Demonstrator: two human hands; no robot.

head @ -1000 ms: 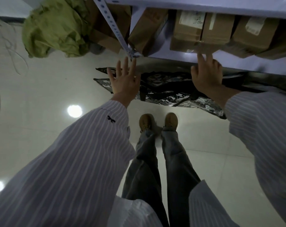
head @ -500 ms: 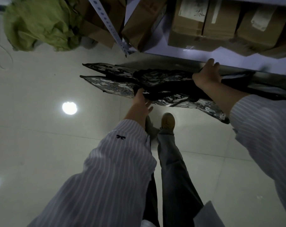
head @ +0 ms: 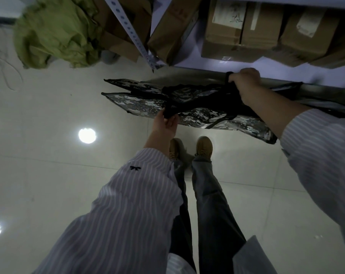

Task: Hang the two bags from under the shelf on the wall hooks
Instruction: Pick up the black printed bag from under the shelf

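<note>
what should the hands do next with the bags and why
Probably pull both bags out toward the feet and lift them: the left hand and the right hand each grip a black strap, and the bags lie partly under the shelf, so they likely must clear its edge before hanging.

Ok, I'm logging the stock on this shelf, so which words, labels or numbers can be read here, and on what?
Nothing here can be read as text.
White labels on the cardboard boxes: dark marks, too blurred to read.
Red print on the tilted box: too blurred to read.
Camouflage bags: pattern only, no legible wording.
</note>
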